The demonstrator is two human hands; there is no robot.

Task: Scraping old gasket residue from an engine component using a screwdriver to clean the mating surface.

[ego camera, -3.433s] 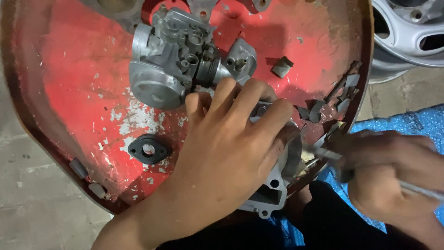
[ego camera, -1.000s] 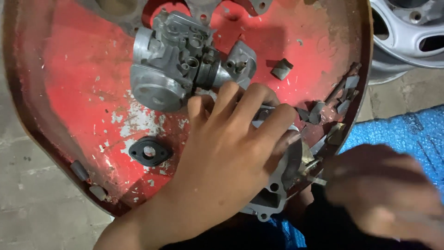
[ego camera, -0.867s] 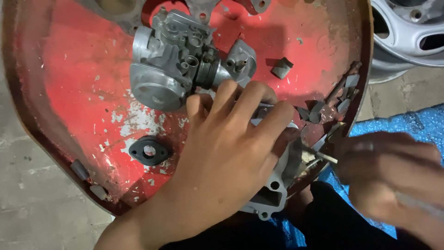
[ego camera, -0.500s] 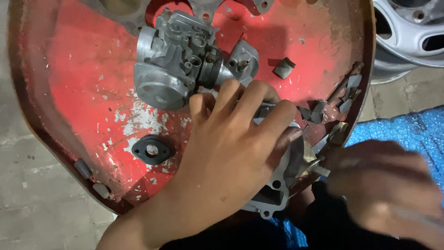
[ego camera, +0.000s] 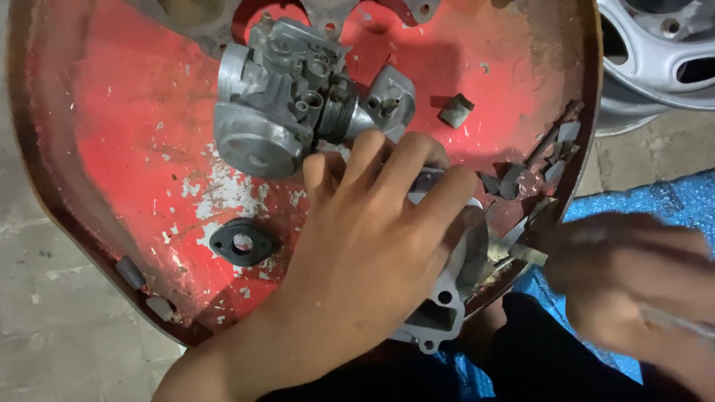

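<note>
Two bare hands work over a chipped red metal pan (ego camera: pixel 112 149): the left hand (ego camera: pixel 372 246) lies flat, fingers spread, pressing down on a grey cast engine part (ego camera: pixel 439 313) at the pan's near rim, hiding most of it. The right hand (ego camera: pixel 633 283), blurred, is closed around a thin scraper-like tool (ego camera: pixel 521 253) at the part's edge. A carburetor (ego camera: pixel 290 104), black flange (ego camera: pixel 242 242) and gasket scraps (ego camera: pixel 521 175) lie nearby; a steel wheel (ego camera: pixel 655 52) sits beyond.

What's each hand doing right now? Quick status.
Left hand: spread flat, pressing down on the grey metal casting.
Right hand: blurred, closed on a thin tool; grip unclear.
</note>
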